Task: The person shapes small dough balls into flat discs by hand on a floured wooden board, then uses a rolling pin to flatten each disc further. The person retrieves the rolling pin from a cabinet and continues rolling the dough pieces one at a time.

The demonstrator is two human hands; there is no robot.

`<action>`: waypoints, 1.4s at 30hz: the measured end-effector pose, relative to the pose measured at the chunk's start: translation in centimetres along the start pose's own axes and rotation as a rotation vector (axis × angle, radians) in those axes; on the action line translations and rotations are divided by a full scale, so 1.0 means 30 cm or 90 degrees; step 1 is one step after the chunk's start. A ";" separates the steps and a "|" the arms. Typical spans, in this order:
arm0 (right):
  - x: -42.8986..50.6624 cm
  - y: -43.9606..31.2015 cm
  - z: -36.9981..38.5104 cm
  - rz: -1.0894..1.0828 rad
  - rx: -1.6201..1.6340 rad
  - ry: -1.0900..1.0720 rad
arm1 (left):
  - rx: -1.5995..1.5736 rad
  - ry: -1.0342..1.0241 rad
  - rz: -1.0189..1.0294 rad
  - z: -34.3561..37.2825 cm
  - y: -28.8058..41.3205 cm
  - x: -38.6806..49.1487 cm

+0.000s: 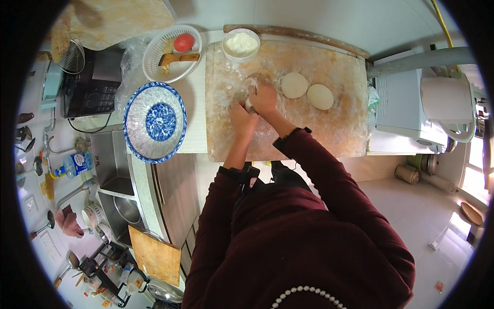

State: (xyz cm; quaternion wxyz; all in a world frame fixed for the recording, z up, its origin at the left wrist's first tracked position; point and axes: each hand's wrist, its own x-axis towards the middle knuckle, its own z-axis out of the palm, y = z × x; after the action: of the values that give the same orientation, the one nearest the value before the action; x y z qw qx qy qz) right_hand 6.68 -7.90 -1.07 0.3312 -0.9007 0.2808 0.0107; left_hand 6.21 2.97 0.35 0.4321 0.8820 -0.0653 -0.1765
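On a floured wooden board (pixel 335 131), my left hand (pixel 244 119) and my right hand (pixel 264 99) are close together around a small piece of pale dough (pixel 249 105), mostly covered by the fingers. Two flattened rounds of dough lie to the right of my hands, one (pixel 294 85) a little farther from me than the other (pixel 320 97). A white bowl of flour (pixel 241 44) stands at the board's far edge, and a long wooden rolling pin (pixel 301 34) lies along that edge.
Left of the board are a blue-and-white plate (pixel 179 116) and a white plastic basket (pixel 148 63) holding a wooden scraper (pixel 179 58) and a red round item (pixel 184 42). A black appliance (pixel 92 85) and a sink (pixel 112 154) lie farther left. A white appliance (pixel 397 104) stands right.
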 end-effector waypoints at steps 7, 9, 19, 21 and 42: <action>-0.256 0.060 -0.001 0.042 0.173 0.192 | -0.025 0.032 0.414 -0.001 -0.006 -0.134; -0.210 0.065 0.051 0.047 0.035 0.249 | 0.011 0.096 0.321 0.019 -0.028 -0.126; -0.028 0.065 -0.016 0.018 0.216 0.058 | -0.162 -0.074 0.049 0.008 0.015 -0.012; -0.144 0.081 -0.039 0.008 0.204 0.101 | -0.040 -0.067 0.263 -0.017 0.006 -0.063; -0.295 0.091 -0.029 -0.107 0.185 0.170 | -0.001 -0.010 0.474 0.001 -0.031 -0.158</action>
State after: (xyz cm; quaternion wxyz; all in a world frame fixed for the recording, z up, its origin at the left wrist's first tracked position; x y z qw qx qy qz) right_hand -2.31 -5.71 -0.19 0.4170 -0.8573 0.2450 -0.1766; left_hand 1.75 4.80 0.81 0.4665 0.7961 -0.3851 -0.0139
